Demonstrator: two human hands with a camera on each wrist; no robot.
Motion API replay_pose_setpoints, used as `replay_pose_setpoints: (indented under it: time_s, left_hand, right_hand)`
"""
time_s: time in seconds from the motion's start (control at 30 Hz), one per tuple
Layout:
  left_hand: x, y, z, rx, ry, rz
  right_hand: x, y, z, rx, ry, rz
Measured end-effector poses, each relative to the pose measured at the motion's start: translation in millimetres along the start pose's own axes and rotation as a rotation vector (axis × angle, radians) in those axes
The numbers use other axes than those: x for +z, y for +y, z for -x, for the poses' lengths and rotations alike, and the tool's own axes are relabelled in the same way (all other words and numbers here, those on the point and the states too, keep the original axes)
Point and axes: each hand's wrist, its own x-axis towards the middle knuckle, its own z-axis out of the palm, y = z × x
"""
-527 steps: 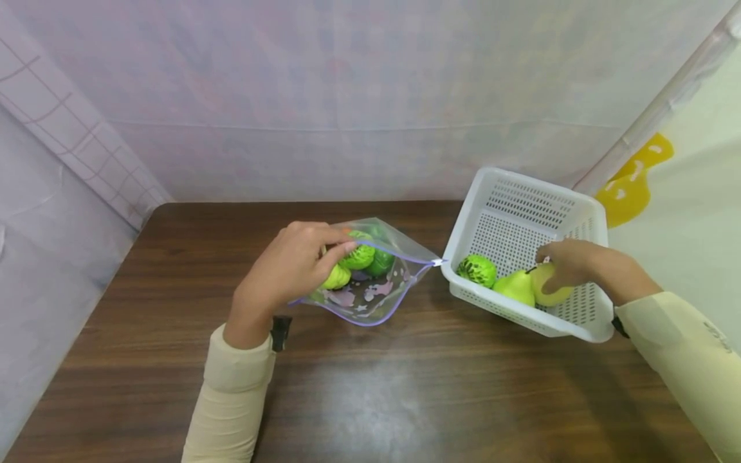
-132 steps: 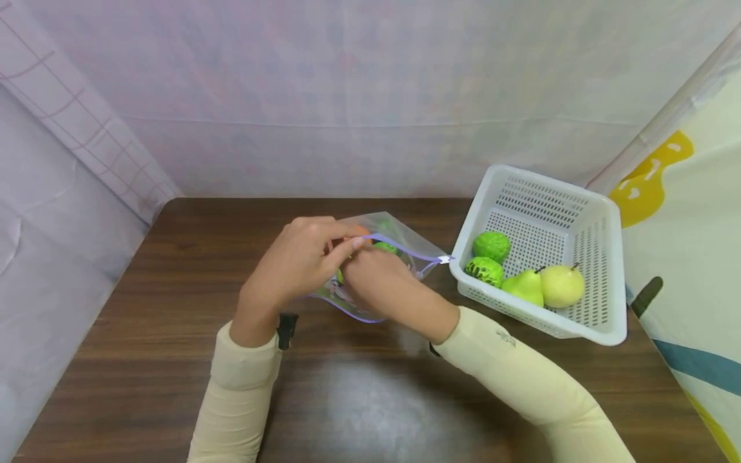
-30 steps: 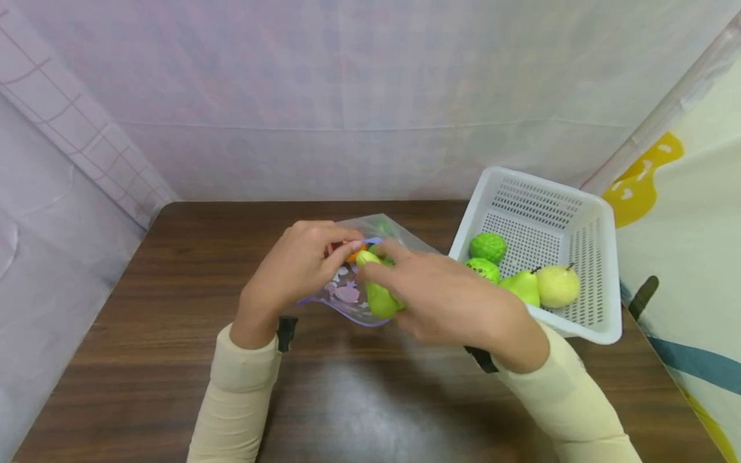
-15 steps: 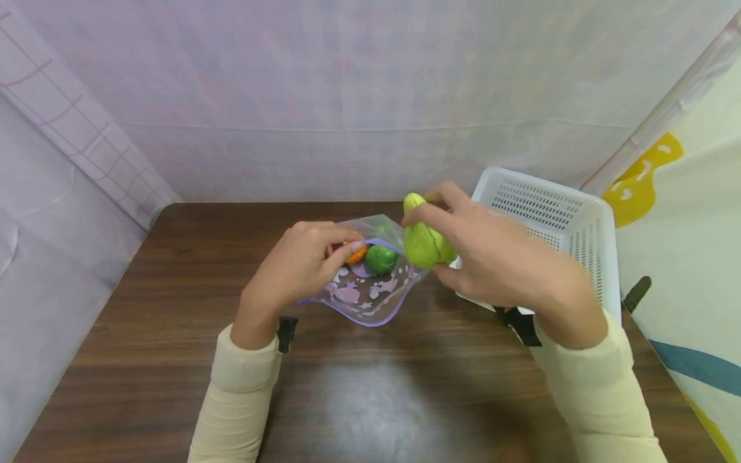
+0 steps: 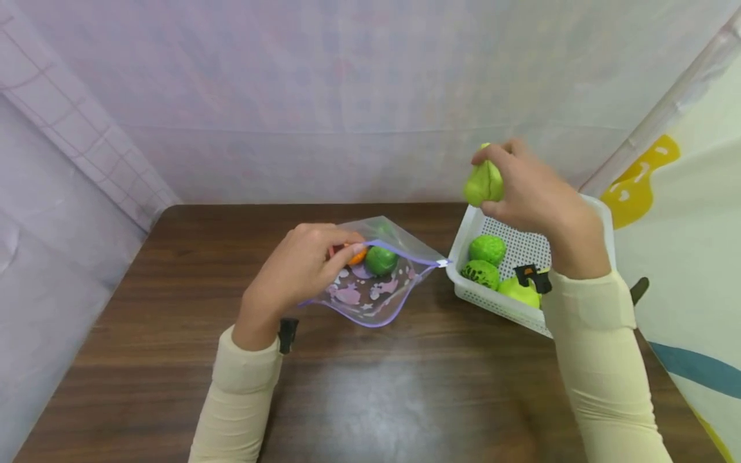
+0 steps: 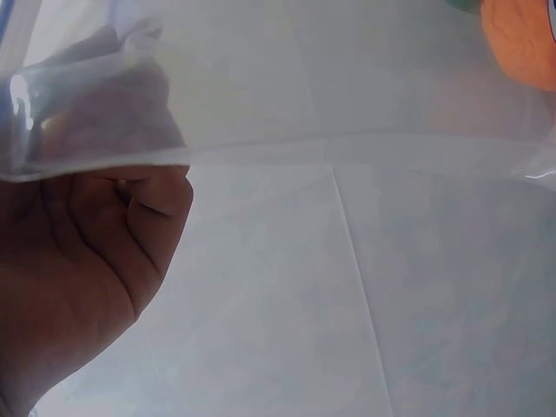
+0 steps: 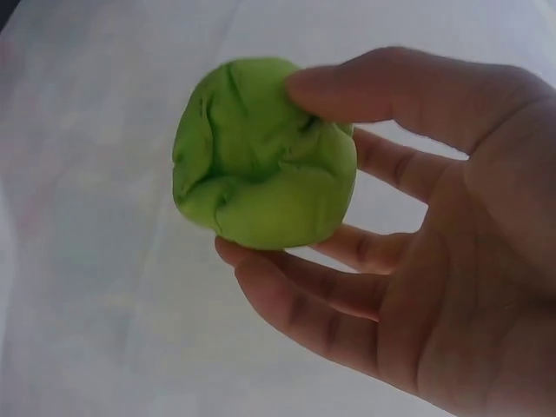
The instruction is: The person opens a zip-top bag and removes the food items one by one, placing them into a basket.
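My right hand (image 5: 535, 199) grips a light green chayote (image 5: 482, 185), lifted over the back left of the white basket (image 5: 492, 307). In the right wrist view, thumb and fingertips hold the chayote (image 7: 261, 165) around its sides, its creased end facing the camera. My left hand (image 5: 295, 270) pinches the edge of a clear zip bag (image 5: 413, 245) with a purple rim, holding its mouth wide. Inside that bag sit an orange ball-like piece (image 5: 357, 255) and a dark green round one (image 5: 381, 260). The left wrist view shows clear film (image 6: 261, 104) crossing my fingers.
In the basket lie a bumpy green fruit (image 5: 487, 249), a dark-marked green one (image 5: 480, 274) and a green pear (image 5: 519, 292); my right forearm hides its right part. The bag's white slider (image 5: 442, 263) overlaps the basket's left rim. A brown wooden table (image 5: 370, 392) lies beneath.
The right hand has taken the chayote out of the bag and carried it up and right to above the basket. The left hand keeps its hold on the bag.
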Motion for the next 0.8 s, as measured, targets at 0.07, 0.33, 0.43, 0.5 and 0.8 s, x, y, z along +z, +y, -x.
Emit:
replay_pose_setpoints:
  time_s: [0.07, 0.33, 0.43, 0.5, 0.8]
  left_hand:
    - [0.1, 0.0, 0.0, -0.004, -0.001, -0.002]
    - [0.3, -1.1, -1.2, -0.006, 0.002, -0.003]
    - [1.3, -1.6, -2.3, -0.003, 0.0, -0.006]
    - [1.5, -1.7, -2.5, -0.004, 0.001, -0.007]
    - [2.6, -2.5, -2.2, -0.009, -0.002, 0.003]
  right_hand:
    - [3, 13, -5.9, 0.039, -0.01, 0.001]
    - [24, 63, -29.0, 0.172, -0.088, 0.013]
    - [33, 79, -33.2, 0.21, -0.125, 0.016]
    - [38, 87, -35.7, 0.227, -0.153, 0.013]
    - [62, 114, -39.4, 0.295, -0.303, 0.007]
